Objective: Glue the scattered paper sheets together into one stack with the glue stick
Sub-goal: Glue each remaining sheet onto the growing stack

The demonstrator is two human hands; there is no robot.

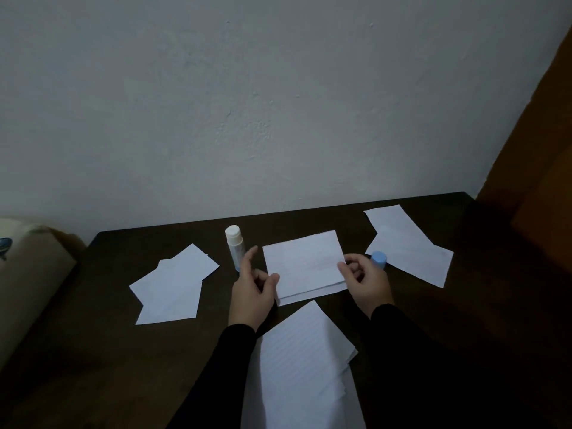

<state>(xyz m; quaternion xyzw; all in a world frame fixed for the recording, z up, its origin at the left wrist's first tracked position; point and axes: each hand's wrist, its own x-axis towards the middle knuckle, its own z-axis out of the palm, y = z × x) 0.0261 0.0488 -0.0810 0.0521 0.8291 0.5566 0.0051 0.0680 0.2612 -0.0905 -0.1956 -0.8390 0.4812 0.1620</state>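
A dim desk [93, 351] set against a pale wall [278, 88], read from left to right. At the far left a beige bundle [28, 283] is lying at the desk's edge, apart from the work. Next, a loose pile of paper sheets [173, 289] is lying fanned and overlapping, apparently waiting its turn to be glued. Beside it the glue stick [233, 246] is standing upright with its white end upward, parked just behind the left hand [252, 292], probably so that it remains within reach; a faint print is showing on its barrel, too small and too dark to read. The left hand is pinching the left edge of the middle stack [305, 267] between thumb and curled fingers, its forefinger lifted free, while the right hand [363, 281] is pinching the right edge likewise; judging by the stepped lower edges, the two hands are squaring a top sheet over the sheets beneath before pressing it down. Faint ruled lines are crossing this paper, with no legible writing. Just behind the right hand a blue cap [379, 259] is standing on the desk, set aside presumably while the glue is in use. Nearer the viewer, between the black sleeves [216, 366], a further fan of ruled sheets [305, 366] is lying. At the far right, another pair of overlapping sheets [408, 246] is resting unglued, near a brown surface [541, 181].
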